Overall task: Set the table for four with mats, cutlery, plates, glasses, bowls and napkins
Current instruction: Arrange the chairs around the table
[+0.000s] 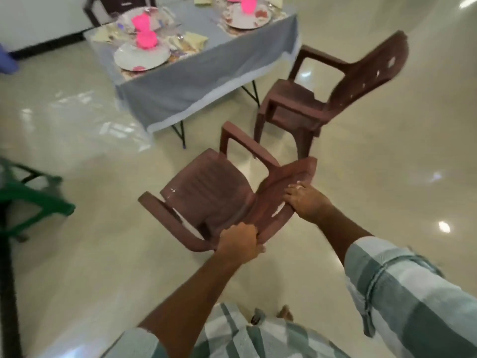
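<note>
Near brown plastic armchair (206,200): tilted, backrest toward camera, seat facing the table. Backrest gripped at both sides.

Left hand (238,241): fingers curled round lower left edge of the backrest, beside the armrest joint; grasping the near chair.

Right hand (305,202): clasped over upper right edge of the backrest, fingers wrapped onto its front face; ring visible on one finger; grasping the same chair.

Sleeves (402,288): green-and-white check, rolled at forearm.

Second brown plastic armchair (322,99): beyond the near one, apart from it, just beside the table's corner, backrest to the right; blurred.

Table (196,73): upper left, draped in grey-blue cloth with white underlayer; dark folding legs showing beneath.

Place setting, near left: white plate (140,56) on a patterned mat (180,56), pink bowl (146,39) on the plate, pale yellow napkin (195,40) just right of it. Cutlery near napkin, too blurred to itemise.

Place setting, far left: plate with second pink bowl (140,21), clear glassware around, indistinct.

Place setting, far right: plate (249,20) with floral rim, pink bowl (249,5) on it.

Fourth setting: at top edge, mostly cut off.

Dark chair (118,6): behind table, top left.

Green plastic furniture (33,192): left edge, partly in frame.

Floor (387,164): glossy cream tile, light reflections.
</note>
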Demonstrator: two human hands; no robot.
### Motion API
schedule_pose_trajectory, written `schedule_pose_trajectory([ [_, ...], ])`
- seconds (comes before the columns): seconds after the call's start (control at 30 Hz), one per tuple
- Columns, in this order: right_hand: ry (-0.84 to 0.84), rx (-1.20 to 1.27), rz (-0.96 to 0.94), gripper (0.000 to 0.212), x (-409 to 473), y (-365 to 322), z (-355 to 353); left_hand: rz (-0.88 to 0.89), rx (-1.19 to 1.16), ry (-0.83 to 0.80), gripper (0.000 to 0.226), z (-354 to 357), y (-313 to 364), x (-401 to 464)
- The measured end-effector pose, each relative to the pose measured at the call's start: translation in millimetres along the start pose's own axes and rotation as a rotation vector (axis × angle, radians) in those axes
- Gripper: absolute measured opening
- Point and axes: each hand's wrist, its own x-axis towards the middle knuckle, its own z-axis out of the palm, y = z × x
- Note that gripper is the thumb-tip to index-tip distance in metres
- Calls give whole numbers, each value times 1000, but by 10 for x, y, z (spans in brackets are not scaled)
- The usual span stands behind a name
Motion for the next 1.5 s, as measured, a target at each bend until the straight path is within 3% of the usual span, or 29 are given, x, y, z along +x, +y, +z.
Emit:
schedule_pose_trajectory([
  [0.13,39,-34,9,19,19,246,48,-130,58,62,35,70,210,-180],
  [0.43,70,68,60,16,335,392,-119,-104,233,118,52,-201,53,5],
  [0.7,-33,49,96,22,1071,205,-332,-268,110,122,45,-536,-743,377],
  [0.9,-12,98,66,45,1695,311,-447,-291,62,159,42,-894,-1461,851],
  [1.03,48,122,39,44,2088,555,-504,-257,73,179,44,-1126,-1726,1177],
  [1.17,2,236,28,44,2462,800,-593,-244,75,206,45,-1260,-1914,1441],
  [1.5,-45,291,41,39,2881,713,-728,-273,32,227,44,-1419,-2238,1576],
])
